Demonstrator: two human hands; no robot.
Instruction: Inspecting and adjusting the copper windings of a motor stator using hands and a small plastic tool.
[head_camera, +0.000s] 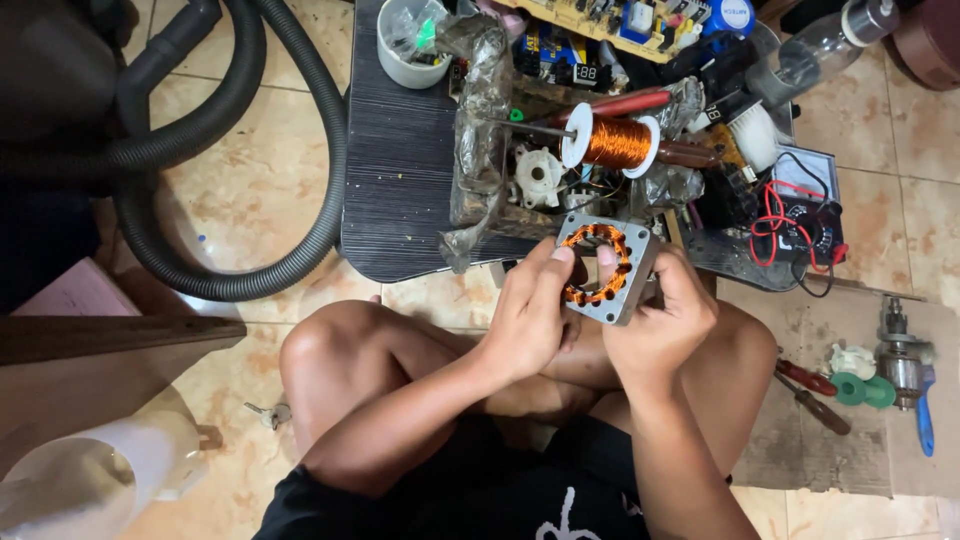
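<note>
Item in hand: square grey motor stator (601, 268) with copper windings, gripped by left hand (532, 310) and right hand (662, 318) above the knees, just off the black table's (400, 170) near edge. Step judged: dressing the coils; next calls for fine fingertip pressure. Beyond, mid-table: copper wire spool (612, 141).

A person sits cross-legged on the tiled floor (250, 190), and both hands hold a square grey motor stator (601, 266) wound with copper coils. The left hand (530, 310) grips its left edge, thumb on the windings; the right hand (662, 320) clasps its right side. Just beyond, on the low dark counter (400, 170), a spool of copper wire (612, 141) rests on a rod among circuit boards. A grey vacuum hose (250, 130) curls at the left, and a multimeter (800, 215) lies at the right.
</note>
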